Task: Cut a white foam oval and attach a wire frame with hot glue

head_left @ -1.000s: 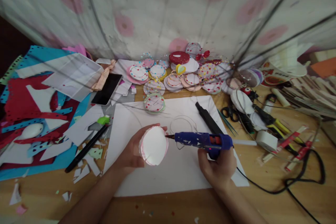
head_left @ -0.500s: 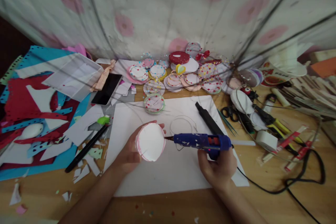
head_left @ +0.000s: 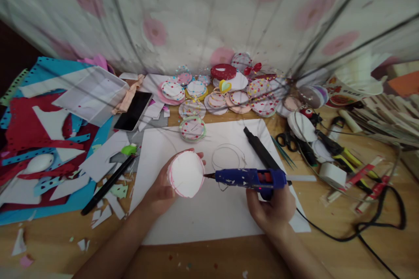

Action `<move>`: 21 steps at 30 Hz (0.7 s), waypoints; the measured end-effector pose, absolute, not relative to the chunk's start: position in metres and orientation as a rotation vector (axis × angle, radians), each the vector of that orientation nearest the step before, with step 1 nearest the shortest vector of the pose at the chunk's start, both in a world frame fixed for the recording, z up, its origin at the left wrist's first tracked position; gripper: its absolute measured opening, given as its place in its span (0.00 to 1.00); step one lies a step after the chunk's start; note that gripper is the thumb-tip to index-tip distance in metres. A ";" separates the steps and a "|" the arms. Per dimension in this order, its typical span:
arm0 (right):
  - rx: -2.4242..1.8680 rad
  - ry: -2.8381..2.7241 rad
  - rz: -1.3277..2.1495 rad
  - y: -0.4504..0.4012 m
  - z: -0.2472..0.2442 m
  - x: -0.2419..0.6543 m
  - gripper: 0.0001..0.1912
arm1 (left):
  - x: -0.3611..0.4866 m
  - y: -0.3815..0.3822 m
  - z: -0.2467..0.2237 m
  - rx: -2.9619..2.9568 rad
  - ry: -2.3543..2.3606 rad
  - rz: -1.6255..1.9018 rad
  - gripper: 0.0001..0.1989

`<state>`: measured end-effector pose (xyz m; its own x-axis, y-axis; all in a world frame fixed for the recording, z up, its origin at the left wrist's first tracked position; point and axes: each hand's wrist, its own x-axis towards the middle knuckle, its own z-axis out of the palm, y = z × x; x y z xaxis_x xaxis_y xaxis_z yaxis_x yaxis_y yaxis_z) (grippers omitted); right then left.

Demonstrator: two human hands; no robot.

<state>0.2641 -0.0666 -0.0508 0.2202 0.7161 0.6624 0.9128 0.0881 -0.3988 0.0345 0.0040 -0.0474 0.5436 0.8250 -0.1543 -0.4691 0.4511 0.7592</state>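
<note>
A round white disc with a pink edge (head_left: 186, 174) is gripped by my left hand (head_left: 163, 189), its fingers showing behind the rim. My right hand (head_left: 275, 209) is wrapped round the handle of a blue glue gun (head_left: 238, 177). The gun's dark nozzle points left, and its tip is at the disc's right edge. A white glue stick (head_left: 303, 178) sticks out of the gun's back. Beneath both hands lies a large white sheet (head_left: 209, 222). On it rest a thin wire loop (head_left: 225, 144) and a black pen-like tool (head_left: 262, 148).
Decorated paper discs (head_left: 216, 99) line the back. Coloured scraps (head_left: 29, 117), a clear box (head_left: 94, 96), a phone (head_left: 133, 111) and a black pen (head_left: 108, 185) lie left. Right are scissors (head_left: 287, 141), pliers (head_left: 343, 157), wooden sticks (head_left: 393, 117) and a black cable (head_left: 337, 239).
The disc in my left hand has shifted slightly left and up. The glue gun in my right hand has moved a little left with its nozzle tip still by the disc's edge.
</note>
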 end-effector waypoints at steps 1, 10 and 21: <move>-1.666 -1.545 -0.292 -0.066 -0.050 0.264 0.07 | 0.035 0.004 -0.046 0.725 0.551 0.856 0.45; -1.538 -1.632 -0.278 -0.067 -0.052 0.266 0.07 | 0.034 0.004 -0.043 0.720 0.517 0.864 0.43; -1.489 -1.302 0.176 -0.062 -0.049 0.253 0.19 | 0.040 0.004 -0.038 0.846 0.568 0.772 0.38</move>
<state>0.2528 -0.0620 -0.0493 0.3854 0.7709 0.5071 0.6091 0.2002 -0.7674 0.0405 0.0038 -0.0379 0.6000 0.7875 -0.1409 -0.3693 0.4289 0.8244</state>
